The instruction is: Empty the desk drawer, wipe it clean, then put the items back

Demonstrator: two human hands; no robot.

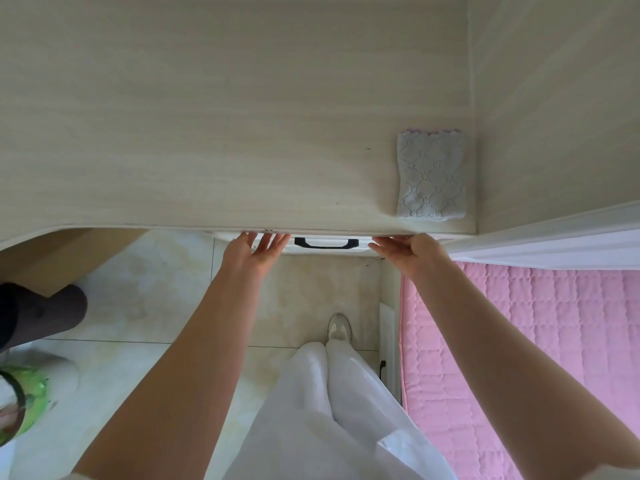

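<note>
- Pale wood-grain tabletop [214,133] fills the far half of the view, meeting a wall panel of the same wood on the right.
- On the tabletop's near right corner lies a folded grey cloth [431,176] with a knitted, lacy pattern and a thin pink edge on its far side; it sits just beside the right wall panel and close to the tabletop's near edge.
- Just under that near edge the white drawer [325,249] shows only as a narrow strip, with a black handle [326,242] at its middle.
- The left hand [251,252] reaches up to the drawer front left of the handle, fingers straight and spread, its grip released and holding nothing; the fingertips meet the strip below the tabletop edge.
- The right hand [408,251] lies right of the handle, fingers stretched leftward along the drawer front, grip likewise released; neither hand touches the handle.
- Both bare forearms run from the near corners toward the drawer.
- Below, white trousers [332,410] and a pale shoe [339,328] stand on a cream tiled floor [138,306].
- On the right, a pink quilted bed [540,341] lies beside a white frame, with a white curtain above it.
- At the near left stands a bin with a green liner [24,400]; farther back, a dark rounded object, unclear what.
</note>
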